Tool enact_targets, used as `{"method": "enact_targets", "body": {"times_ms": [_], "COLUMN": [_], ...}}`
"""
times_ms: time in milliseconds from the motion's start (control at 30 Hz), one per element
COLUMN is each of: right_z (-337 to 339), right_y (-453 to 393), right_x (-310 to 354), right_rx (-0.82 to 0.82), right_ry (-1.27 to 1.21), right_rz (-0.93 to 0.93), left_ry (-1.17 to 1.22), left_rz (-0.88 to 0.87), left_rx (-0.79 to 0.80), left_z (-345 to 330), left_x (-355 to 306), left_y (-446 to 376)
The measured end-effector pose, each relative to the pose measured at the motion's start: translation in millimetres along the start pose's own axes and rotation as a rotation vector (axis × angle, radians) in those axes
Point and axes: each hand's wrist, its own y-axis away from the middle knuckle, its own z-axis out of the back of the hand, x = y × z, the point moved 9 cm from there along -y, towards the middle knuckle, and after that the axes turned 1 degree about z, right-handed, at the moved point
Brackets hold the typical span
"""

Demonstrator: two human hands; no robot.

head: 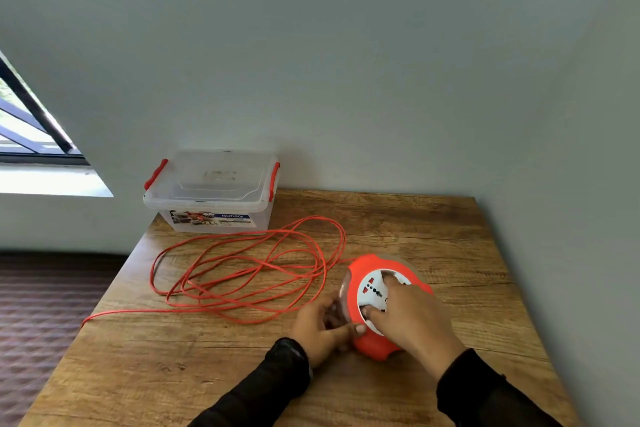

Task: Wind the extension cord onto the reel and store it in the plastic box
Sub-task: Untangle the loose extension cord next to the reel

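Head view, the only one: we've got the reel (377,305) lying flat on the table (433,236), socket face up, at about 5 o'clock of the table top. Our right hand (415,319) rests on top, fingers spread over the white socket plate, prob. to turn it for winding. Our left hand (320,326) sits at the reel's 8 o'clock edge, fingers curled together and pinched at the rim; whether they clamp the cord there we can't tell. It looks placed to steady the body w/ the other hand cranking.

The cord (249,274) is nearly all loose, piled in wide loops at 9–10 o'clock of the reel. Long axis of the pile runs approx. left-right; one strand trails off the table's left edge.

The box (211,198) stands at the table's far-left corner, 11 o'clock, lid on, red clips at both ends, well apart from the reel.
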Motion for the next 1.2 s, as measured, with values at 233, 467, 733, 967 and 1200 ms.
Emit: {"method": "enact_targets", "body": {"times_ms": [233,467,733,967,1200], "right_z": [9.6,6.5,4.2,8.8,32.5], "right_y": [5.3,-2.1,-6.1,-9.3,-6.3], "right_x": [-25.2,-27.6,-32.4,-46.0,-36.7], "right_rx": [0.033,0.174,0.198,0.167,0.026], "right_ry": [-0.009,0.096,0.099,0.047,0.240], "right_rz": [-0.025,0.028,0.016,-0.038,-0.071], "left_ry": [-1.177,-1.415,-1.332,-0.965,-0.602], "left_rz": [-0.431,0.042,0.030,-0.028,0.034], "left_rx": [-0.339,-0.294,-0.370,-0.430,-0.506], "left_z": [21.4,54.6,70.0,79.1,87.9], "left_x": [-42.6,-12.8,-28.2,-44.5,-59.3], "left_y": [17.7,-18.8,-28.7,-29.0,-33.8]}}
